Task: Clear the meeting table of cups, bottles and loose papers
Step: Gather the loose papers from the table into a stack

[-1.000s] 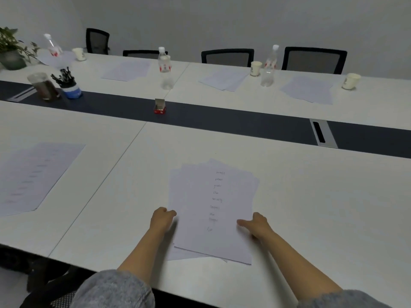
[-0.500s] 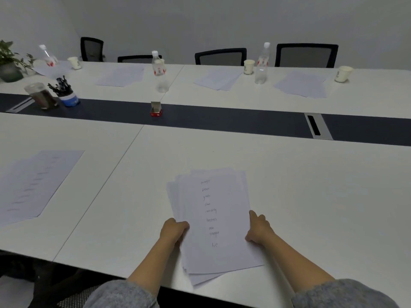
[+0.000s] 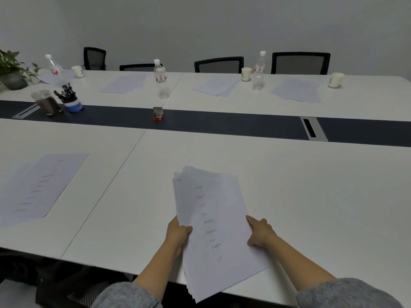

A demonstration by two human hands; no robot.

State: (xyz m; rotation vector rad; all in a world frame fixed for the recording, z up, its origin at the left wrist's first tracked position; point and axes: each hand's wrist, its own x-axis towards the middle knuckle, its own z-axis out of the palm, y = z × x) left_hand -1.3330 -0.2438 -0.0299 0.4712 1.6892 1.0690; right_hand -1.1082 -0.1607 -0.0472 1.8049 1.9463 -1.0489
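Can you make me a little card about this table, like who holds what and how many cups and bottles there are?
held: stack of papers, near end sticking out past the table edge
left grip: holds the stack's left edge
right grip: holds the stack's right edge
bottles: three, far side: left bottle, middle bottle, right bottle
cups: three, far side: left cup, middle cup, right cup
other papers: pile of papers at near left, more on the far side
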